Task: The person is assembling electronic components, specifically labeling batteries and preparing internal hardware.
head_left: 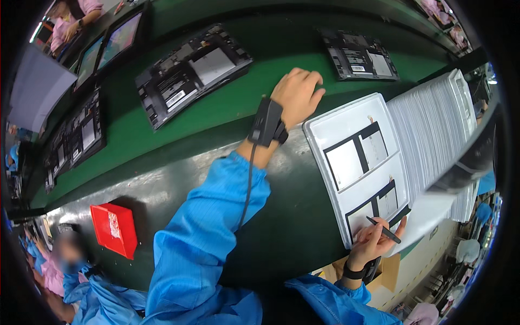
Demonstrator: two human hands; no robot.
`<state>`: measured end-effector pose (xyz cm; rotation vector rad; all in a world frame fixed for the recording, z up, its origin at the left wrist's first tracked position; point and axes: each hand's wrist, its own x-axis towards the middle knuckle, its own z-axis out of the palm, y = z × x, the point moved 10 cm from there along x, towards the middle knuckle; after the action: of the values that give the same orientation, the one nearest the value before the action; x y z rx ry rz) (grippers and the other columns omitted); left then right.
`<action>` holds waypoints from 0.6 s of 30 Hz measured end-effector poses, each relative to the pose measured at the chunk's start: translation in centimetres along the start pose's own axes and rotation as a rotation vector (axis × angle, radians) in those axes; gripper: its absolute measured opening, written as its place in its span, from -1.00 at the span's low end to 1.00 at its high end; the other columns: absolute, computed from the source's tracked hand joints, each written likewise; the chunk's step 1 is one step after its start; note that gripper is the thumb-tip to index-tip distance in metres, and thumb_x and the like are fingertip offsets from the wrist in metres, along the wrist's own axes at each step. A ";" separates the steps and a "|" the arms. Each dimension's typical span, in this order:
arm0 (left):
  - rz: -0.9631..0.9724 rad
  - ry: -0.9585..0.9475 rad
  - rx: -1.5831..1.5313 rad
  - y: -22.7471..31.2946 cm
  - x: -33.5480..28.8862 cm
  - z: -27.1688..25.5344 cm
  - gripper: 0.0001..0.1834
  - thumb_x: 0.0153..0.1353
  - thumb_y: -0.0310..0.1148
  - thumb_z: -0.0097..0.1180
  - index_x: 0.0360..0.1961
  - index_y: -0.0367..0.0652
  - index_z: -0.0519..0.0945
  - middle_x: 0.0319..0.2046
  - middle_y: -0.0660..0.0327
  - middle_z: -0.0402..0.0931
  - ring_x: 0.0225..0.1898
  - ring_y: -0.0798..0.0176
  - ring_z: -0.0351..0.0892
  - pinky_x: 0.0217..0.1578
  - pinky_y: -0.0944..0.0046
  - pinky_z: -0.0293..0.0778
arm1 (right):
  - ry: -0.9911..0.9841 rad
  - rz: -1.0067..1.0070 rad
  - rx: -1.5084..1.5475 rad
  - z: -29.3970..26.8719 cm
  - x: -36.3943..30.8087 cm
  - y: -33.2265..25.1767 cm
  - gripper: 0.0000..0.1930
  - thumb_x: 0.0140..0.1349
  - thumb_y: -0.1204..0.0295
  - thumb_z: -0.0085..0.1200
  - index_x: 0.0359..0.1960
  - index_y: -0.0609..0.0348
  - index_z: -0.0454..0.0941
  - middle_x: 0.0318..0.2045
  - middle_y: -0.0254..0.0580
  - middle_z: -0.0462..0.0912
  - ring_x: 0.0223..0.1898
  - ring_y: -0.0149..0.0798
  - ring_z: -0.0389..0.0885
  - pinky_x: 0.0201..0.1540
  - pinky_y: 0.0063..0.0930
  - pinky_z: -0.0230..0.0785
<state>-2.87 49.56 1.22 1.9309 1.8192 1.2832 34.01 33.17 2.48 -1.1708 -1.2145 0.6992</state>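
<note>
Looks like an electronics assembly workshop, judging by the long green belt (276, 51), several opened tablet-like devices (195, 76) spaced out along the belt, white trays (433, 124) stacked on the belt's near side, and a pink-clad worker (62, 30) across the belt.

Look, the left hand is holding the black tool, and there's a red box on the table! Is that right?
Not quite: the right hand, not the left hand, is holding the black tool, as the head view shows. The red box is on the table.
</note>
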 end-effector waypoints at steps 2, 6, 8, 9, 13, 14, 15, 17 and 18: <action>0.011 0.055 0.040 -0.8 2.5 1.1 -0.67 0.13 -0.25 0.36 -0.14 -0.16 0.61 -0.16 0.11 0.65 -0.01 -0.01 0.57 0.00 0.05 0.48 | 0.003 -0.018 -0.015 -0.1 -0.1 0.2 -0.31 0.47 0.52 -0.01 0.53 0.23 -0.10 -0.24 -0.03 0.63 -0.73 -0.58 0.27 -0.75 -0.65 0.20; -0.100 0.117 0.276 -1.5 6.0 4.4 -0.39 -0.09 -0.02 0.53 -0.11 -0.16 0.55 -0.28 0.10 0.66 -0.10 -0.01 0.57 -0.06 0.07 0.42 | -0.039 0.127 0.019 -1.2 -0.7 3.5 -0.36 0.40 0.59 0.01 0.40 0.29 -0.07 -0.23 0.05 0.65 -0.71 -0.52 0.36 -0.71 -0.61 0.31; -0.065 0.149 0.298 -1.5 6.9 5.7 -0.32 -0.12 -0.12 0.57 -0.06 -0.23 0.50 -0.28 0.04 0.64 -0.11 -0.02 0.57 -0.07 0.03 0.44 | -0.038 0.095 0.004 -1.1 -0.8 3.1 -0.46 0.40 0.59 0.02 0.28 0.30 -0.01 -0.24 0.06 0.66 -0.70 -0.52 0.38 -0.71 -0.61 0.34; -0.051 0.191 0.135 -1.7 7.0 5.8 -0.35 -0.12 -0.20 0.56 -0.07 -0.26 0.48 -0.24 0.02 0.62 -0.14 -0.03 0.57 -0.10 0.02 0.46 | -0.036 0.093 0.003 -1.2 -0.6 3.0 -0.46 0.40 0.59 0.02 0.28 0.30 -0.01 -0.24 0.06 0.66 -0.70 -0.52 0.38 -0.71 -0.61 0.34; -0.026 0.368 -0.442 -1.5 7.2 4.7 -0.21 -0.12 -0.41 0.52 0.12 -0.39 0.34 -0.13 -0.02 0.56 -0.19 0.01 0.62 -0.23 0.07 0.60 | -0.002 0.074 -0.016 -1.1 -0.4 2.5 -0.69 0.44 0.55 0.01 0.10 0.32 0.21 -0.38 -0.04 0.63 -0.74 -0.53 0.34 -0.73 -0.62 0.29; -0.027 0.375 -0.439 -1.3 7.6 4.6 -0.21 -0.12 -0.41 0.52 0.12 -0.39 0.34 -0.13 -0.02 0.56 -0.19 0.01 0.62 -0.23 0.07 0.60 | 0.018 0.041 -0.046 -1.1 -0.1 2.1 -0.80 0.48 0.52 -0.01 0.02 0.33 0.31 -0.49 -0.12 0.60 -0.76 -0.55 0.29 -0.76 -0.63 0.24; -0.172 0.353 -0.780 -2.8 8.2 5.3 -0.11 -0.08 -0.40 0.49 0.22 -0.41 0.22 -0.10 -0.02 0.54 -0.18 0.06 0.63 -0.27 0.13 0.63 | 0.012 0.036 -0.045 -0.9 0.0 2.0 -0.80 0.48 0.52 -0.01 0.02 0.33 0.31 -0.49 -0.12 0.60 -0.76 -0.55 0.29 -0.76 -0.63 0.24; -0.418 0.245 -1.256 -5.1 8.0 7.1 0.13 0.05 -0.37 0.43 0.40 -0.47 -0.15 -0.04 -0.03 0.54 -0.12 0.15 0.64 -0.33 0.22 0.69 | 0.006 0.044 -0.035 -0.9 0.2 2.4 -0.87 0.48 0.53 -0.01 -0.06 0.31 0.37 -0.64 -0.24 0.47 -0.79 -0.53 0.26 -0.77 -0.63 0.21; -0.565 0.117 -1.217 -5.7 8.0 7.3 -0.07 0.13 -0.32 0.36 0.37 -0.39 0.04 0.01 0.01 0.55 -0.13 0.17 0.65 -0.35 0.22 0.67 | 0.011 0.042 -0.031 -1.1 0.2 2.4 -0.90 0.48 0.53 -0.01 -0.10 0.31 0.40 -0.71 -0.30 0.41 -0.81 -0.53 0.24 -0.77 -0.63 0.19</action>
<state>-3.00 60.89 -3.46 0.6481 0.9867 1.6636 35.46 33.74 0.31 -1.2277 -1.1982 0.7066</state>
